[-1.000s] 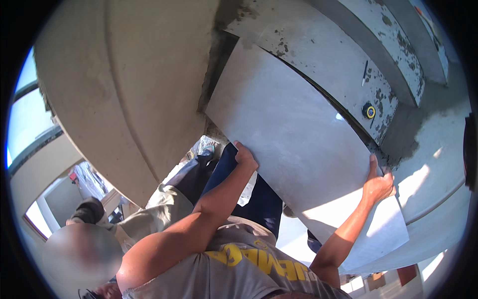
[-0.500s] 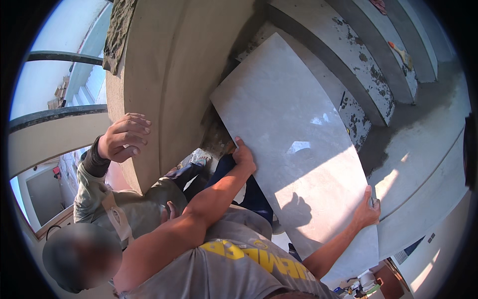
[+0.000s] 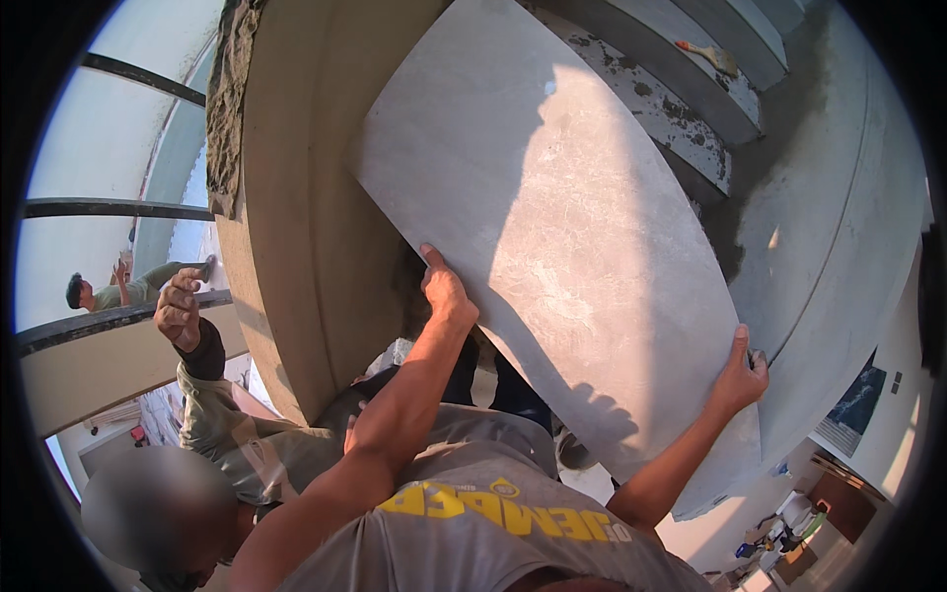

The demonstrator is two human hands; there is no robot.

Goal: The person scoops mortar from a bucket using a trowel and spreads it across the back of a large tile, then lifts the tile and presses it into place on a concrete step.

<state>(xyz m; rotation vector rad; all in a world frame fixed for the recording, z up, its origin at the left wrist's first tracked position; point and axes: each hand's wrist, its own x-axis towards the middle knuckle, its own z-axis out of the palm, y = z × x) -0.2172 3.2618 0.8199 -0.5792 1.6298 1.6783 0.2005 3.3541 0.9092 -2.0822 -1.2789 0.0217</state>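
Observation:
A large grey tile slab spans the middle of the view, tilted over the stairs, with sunlight and shadow across its face. My left hand grips its left edge, thumb on the face and fingers hidden beneath. Around the right edge, lower down, my right hand is closed, its thumb along the rim. The slab's underside is out of sight, and its far end covers part of the steps.
Bare stair steps with mottled patches rise at the far right; a paintbrush lies on one. A co-worker's raised hand is beside the thick wall on the left. Behind dark railing bars another person is visible.
The slab has swung up and away, with both my hands still on it, and now covers more of the steps. The co-worker's raised hand has moved left and down in view.

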